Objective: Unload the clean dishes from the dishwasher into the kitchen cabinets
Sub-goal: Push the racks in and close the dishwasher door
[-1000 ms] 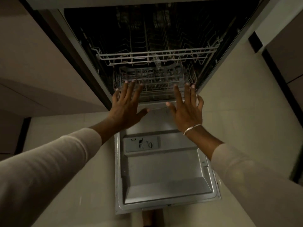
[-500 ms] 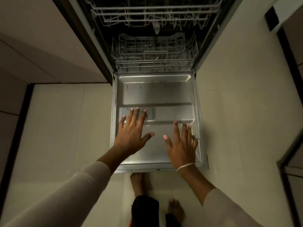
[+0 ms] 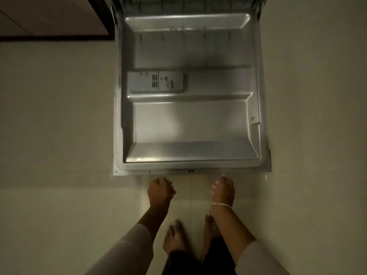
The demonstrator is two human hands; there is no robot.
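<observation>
The dishwasher door [image 3: 190, 120] lies open and flat in front of me, its steel inner panel bare. Only a sliver of the lower wire rack [image 3: 178, 2] shows at the top edge, and I see no dishes. My left hand [image 3: 159, 192] hovers just before the door's front edge with its fingers curled into a loose fist. My right hand [image 3: 223, 190], with a bracelet at the wrist, is level with it, fingers curled, fingertips close to the door's front lip. Neither hand holds anything.
A grey detergent dispenser [image 3: 156, 82] sits on the left of the door panel. A brown cabinet front [image 3: 49, 14] with a dark plinth is at the top left. Pale floor tiles [image 3: 59, 135] flank the door. My bare feet [image 3: 174, 239] stand just behind the hands.
Both hands have drawn back from the racks, over the door panel, to its front edge, and the fingers have gone from spread to curled. My view has tipped down, so the racks are nearly gone from sight.
</observation>
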